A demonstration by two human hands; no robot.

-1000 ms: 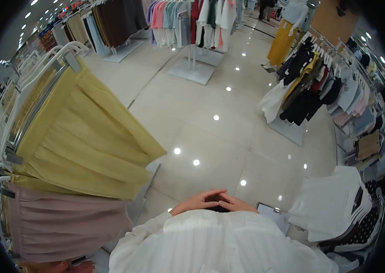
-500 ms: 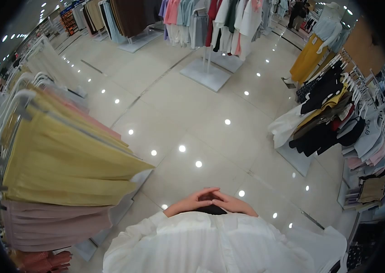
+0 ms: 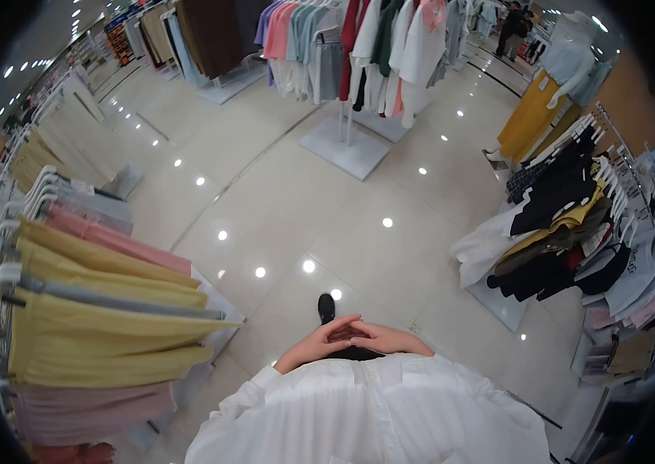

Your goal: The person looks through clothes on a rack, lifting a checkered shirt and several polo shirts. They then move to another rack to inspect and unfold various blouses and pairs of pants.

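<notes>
My left hand [image 3: 313, 346] and my right hand [image 3: 391, 340] meet at the front of my white shirt [image 3: 374, 410], low in the middle of the view. Their fingers are stretched out and loosely overlap at the tips, with the thumbs close together below and a small gap between the palms. Both hands look open, and no object shows in either. Just beyond my left fingers, a black shoe [image 3: 326, 307] is on the shiny tiled floor [image 3: 281, 209].
Close on the left hang yellow skirts [image 3: 103, 332] and pink garments. A rack of dark and white clothes [image 3: 555, 224] stands at right, near a mannequin [image 3: 567, 69]. Ahead is a garment stand with a white base [image 3: 347, 147]. People [image 3: 511, 31] are far off at upper right.
The black shoe has come into view beyond my hands. The racks and stand ahead sit lower in the view, and the left skirts have shifted. My hands remain together.
</notes>
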